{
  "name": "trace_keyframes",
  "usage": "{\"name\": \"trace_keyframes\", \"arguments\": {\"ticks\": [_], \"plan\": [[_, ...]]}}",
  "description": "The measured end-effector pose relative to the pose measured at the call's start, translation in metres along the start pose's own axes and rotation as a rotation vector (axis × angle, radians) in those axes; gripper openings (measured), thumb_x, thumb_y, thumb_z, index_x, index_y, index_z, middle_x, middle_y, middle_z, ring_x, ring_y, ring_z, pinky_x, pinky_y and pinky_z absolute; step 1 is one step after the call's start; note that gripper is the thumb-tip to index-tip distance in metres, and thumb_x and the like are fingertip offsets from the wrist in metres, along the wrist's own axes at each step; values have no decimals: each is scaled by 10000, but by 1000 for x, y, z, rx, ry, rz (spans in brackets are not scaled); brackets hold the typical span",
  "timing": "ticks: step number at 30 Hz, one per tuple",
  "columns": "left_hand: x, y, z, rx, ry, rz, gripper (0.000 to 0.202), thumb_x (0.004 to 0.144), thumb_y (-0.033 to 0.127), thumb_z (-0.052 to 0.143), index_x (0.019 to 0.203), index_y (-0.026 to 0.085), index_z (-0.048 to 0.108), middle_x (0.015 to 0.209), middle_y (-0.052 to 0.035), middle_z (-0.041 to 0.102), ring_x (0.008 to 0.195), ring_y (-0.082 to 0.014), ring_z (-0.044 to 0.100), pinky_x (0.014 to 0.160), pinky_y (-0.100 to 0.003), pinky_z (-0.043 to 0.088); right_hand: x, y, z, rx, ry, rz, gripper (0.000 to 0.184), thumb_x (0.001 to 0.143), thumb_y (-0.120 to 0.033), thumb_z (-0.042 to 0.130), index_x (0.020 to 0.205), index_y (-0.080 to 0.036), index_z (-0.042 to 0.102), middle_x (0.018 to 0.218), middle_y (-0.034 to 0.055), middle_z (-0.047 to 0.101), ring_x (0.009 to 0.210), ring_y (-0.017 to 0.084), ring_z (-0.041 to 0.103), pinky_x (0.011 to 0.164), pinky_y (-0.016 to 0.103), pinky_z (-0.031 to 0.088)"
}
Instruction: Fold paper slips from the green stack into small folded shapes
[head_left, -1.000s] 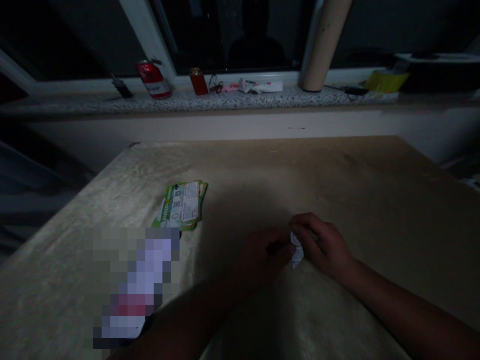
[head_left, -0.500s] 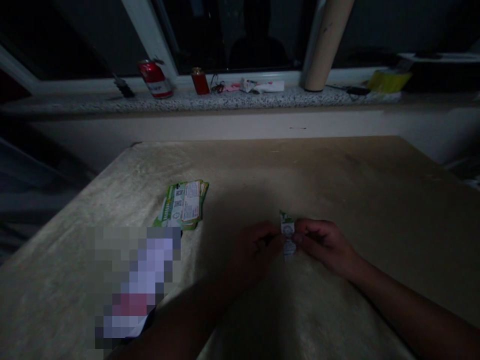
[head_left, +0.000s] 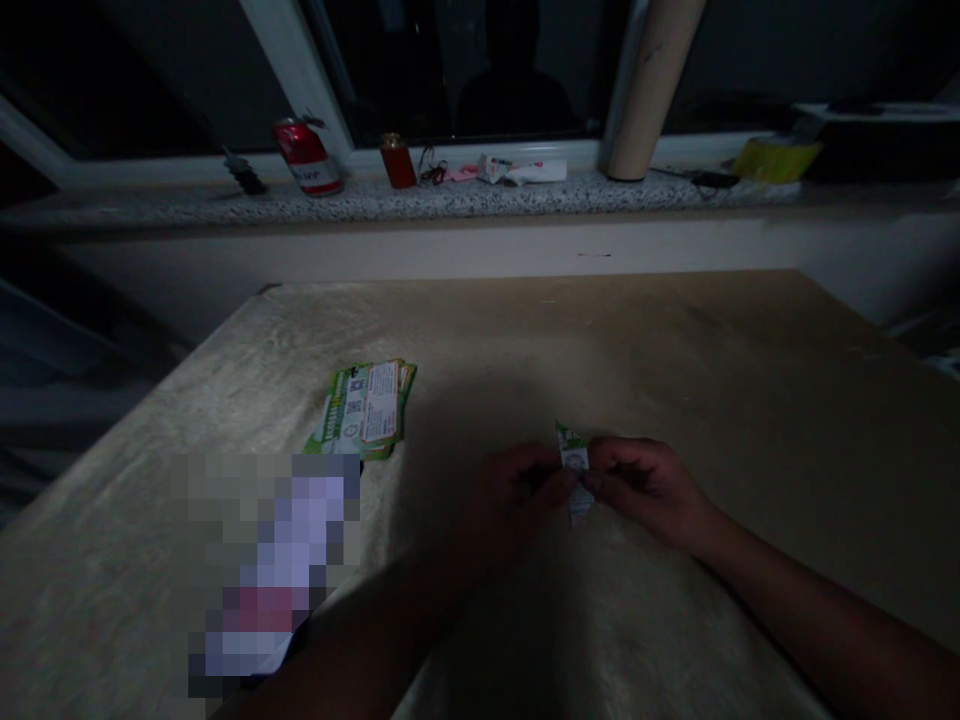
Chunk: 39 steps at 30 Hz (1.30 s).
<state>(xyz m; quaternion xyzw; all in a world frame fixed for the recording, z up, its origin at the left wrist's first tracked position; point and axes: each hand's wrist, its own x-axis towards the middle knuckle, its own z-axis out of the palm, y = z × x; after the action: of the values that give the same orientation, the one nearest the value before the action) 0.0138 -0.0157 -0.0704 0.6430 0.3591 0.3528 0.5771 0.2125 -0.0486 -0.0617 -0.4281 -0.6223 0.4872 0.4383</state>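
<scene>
My left hand (head_left: pixel 517 500) and my right hand (head_left: pixel 645 485) meet over the middle of the wooden table (head_left: pixel 675 340). Between their pinched fingertips they hold a small folded green and white paper card (head_left: pixel 574 470), standing roughly upright. Both hands are closed on it, one from each side. The scene is dim and my left forearm lies in shadow. To the left on the table rests a stack of green and white printed cards (head_left: pixel 364 408), apart from both hands.
A blurred-out flat object (head_left: pixel 270 575) lies at the table's near left. On the stone windowsill (head_left: pixel 225 205) stand a red can (head_left: pixel 307 158), a small red lighter (head_left: pixel 396 161), a crumpled wrapper (head_left: pixel 521 170), a cardboard tube (head_left: pixel 649 85) and a yellow item (head_left: pixel 772 158).
The folded card was low and half hidden under my right fingers; now both hands hold it upright between them, a little higher and further left, with its green top showing.
</scene>
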Motion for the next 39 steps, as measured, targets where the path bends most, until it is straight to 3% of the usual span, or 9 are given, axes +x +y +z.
{"name": "trace_keyframes", "arguments": {"ticks": [11, 27, 33, 39], "plan": [[0, 7, 1, -2, 39, -51, 243, 835, 399, 702, 786, 161, 714, 728, -21, 657, 690, -157, 575, 661, -279, 449, 1, 0, 1, 187, 37, 74, 156, 883, -323, 743, 832, -182, 700, 712, -6, 614, 634, 109, 526, 571, 227, 412], [0, 8, 0, -18, 46, -34, 237, 830, 379, 704, 733, 163, 700, 681, -6, 634, 651, -142, 549, 632, -265, 420, 2, -10, 3, 110, 62, 93, 247, 876, -380, 738, 761, -170, 678, 618, -34, 521, 545, 96, 430, 508, 233, 334], [1, 1, 1, -56, 6, -34, 272, 850, 421, 707, 788, 156, 705, 720, -17, 646, 679, -150, 565, 653, -275, 441, 0, -9, 0, 87, 35, 92, 243, 891, -378, 721, 778, -167, 677, 654, -17, 543, 583, 107, 448, 528, 240, 342], [0, 5, -2, -14, -73, -22, 304, 875, 413, 679, 716, 155, 657, 655, 18, 545, 634, -122, 477, 603, -252, 369, -1, -7, 1, 114, -27, 128, 354, 900, -448, 697, 707, -178, 573, 610, -47, 430, 554, 94, 342, 489, 228, 268]]}}
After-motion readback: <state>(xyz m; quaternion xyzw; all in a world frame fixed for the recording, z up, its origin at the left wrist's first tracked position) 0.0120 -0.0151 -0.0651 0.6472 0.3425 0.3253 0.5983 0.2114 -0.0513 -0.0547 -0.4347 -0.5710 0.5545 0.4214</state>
